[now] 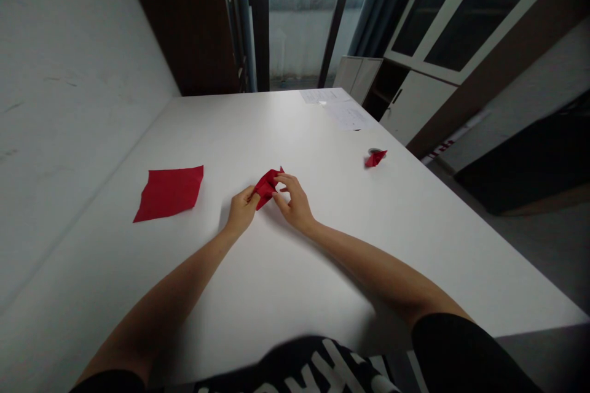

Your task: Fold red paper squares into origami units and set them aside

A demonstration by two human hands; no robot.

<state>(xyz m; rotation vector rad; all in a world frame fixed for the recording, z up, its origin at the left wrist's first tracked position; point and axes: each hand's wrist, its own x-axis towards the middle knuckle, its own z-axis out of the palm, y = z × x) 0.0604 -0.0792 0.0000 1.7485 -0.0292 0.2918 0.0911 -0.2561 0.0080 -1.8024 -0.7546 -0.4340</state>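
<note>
A partly folded piece of red paper (pixel 266 188) is held just above the middle of the white table (pixel 276 129). My left hand (pixel 242 209) pinches its left edge, with the thumb on top. At the right side, my right hand (pixel 295 201) touches the paper with thumb and fingertips; its fingers are curved around a raised flap. One pointed corner sticks up beyond the right fingers. Farther left lies a flat red sheet (pixel 169 193) with uneven edges, apart from both hands.
Near the table's right edge, a small folded red paper piece (pixel 375 159) rests against a round object (pixel 374 151). Printed white sheets (pixel 348 115) lie at the far right corner. A wall (pixel 83 86) borders the left side; cabinets (pixel 417 104) stand beyond the right edge.
</note>
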